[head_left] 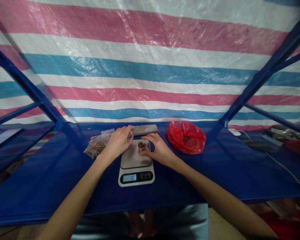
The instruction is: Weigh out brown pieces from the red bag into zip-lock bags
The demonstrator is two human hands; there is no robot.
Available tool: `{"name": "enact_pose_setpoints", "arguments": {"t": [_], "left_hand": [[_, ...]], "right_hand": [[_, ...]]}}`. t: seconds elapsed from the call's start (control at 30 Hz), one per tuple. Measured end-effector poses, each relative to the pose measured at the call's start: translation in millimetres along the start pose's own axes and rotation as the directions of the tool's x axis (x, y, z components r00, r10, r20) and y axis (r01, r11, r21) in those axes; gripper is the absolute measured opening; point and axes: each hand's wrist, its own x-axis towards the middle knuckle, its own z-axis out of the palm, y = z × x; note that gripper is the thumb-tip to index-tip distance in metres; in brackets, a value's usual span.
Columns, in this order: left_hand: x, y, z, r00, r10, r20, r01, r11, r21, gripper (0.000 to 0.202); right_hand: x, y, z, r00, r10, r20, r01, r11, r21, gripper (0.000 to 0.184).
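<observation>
A white kitchen scale [136, 181] with a metal plate lies in front of me; its display appears to read 10.7. On the plate stands a small cup [141, 149] filled with brown pieces. My right hand [161, 150] curves beside the cup, thumb and fingers apart; whether the thumb touches the cup I cannot tell. Over the plate's upper left edge, my left hand [121, 140] has its fingers closed around a small clear plastic piece [130, 134], mostly hidden. Left of that hand lie clear plastic bags [96, 146] holding small brown pieces.
A red plastic bag [186, 136] stands open on the right, with dark brown bits inside. Behind the scale lies a flat grey rectangular object [146, 129]. Blue metal posts [236, 100] rise at both sides of the blue tabletop [190, 186], before a striped sheet [145, 80].
</observation>
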Motion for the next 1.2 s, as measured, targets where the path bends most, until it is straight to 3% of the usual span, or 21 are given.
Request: {"name": "enact_pose_setpoints", "arguments": {"t": [0.13,0.23,0.4,0.5,0.67,0.97,1.2], "left_hand": [[-3.6,0.8,19.4,1.000,-0.001,-0.019,0.002,0.998,0.055,0.019],[-13.1,5.6,24.3,0.999,-0.007,-0.050,0.007,1.000,0.014,0.015],[-19.7,11.3,24.8,0.994,-0.072,-0.080,0.062,0.990,-0.126,0.022],[-18.4,14.7,23.1,0.991,-0.091,-0.098,0.073,0.982,-0.175,0.022],[-17.2,20.7,18.9,0.984,-0.145,-0.106,0.117,0.965,-0.233,0.017],[-18.2,25.0,17.1,0.982,-0.158,-0.108,0.128,0.963,-0.239,0.021],[-18.4,24.0,22.9,0.987,-0.119,-0.108,0.097,0.977,-0.192,0.027]], "right_hand": [[0.6,3.9,15.2,0.999,0.050,0.002,-0.050,0.996,-0.074,0.041],[0.8,3.0,18.0,0.997,0.067,-0.039,-0.067,0.998,0.008,0.029],[0.9,-3.7,14.8,0.983,0.158,-0.098,-0.118,0.938,0.327,0.032],[0.0,-9.7,14.5,0.982,0.148,-0.115,-0.098,0.930,0.355,0.031],[-1.4,-13.9,19.4,0.967,0.219,-0.130,-0.167,0.932,0.323,0.045],[-2.2,-9.6,24.9,0.970,0.063,-0.235,-0.006,0.972,0.234,0.032],[6.7,-14.5,20.9,0.964,-0.122,-0.238,0.144,0.987,0.077,0.027]]}}
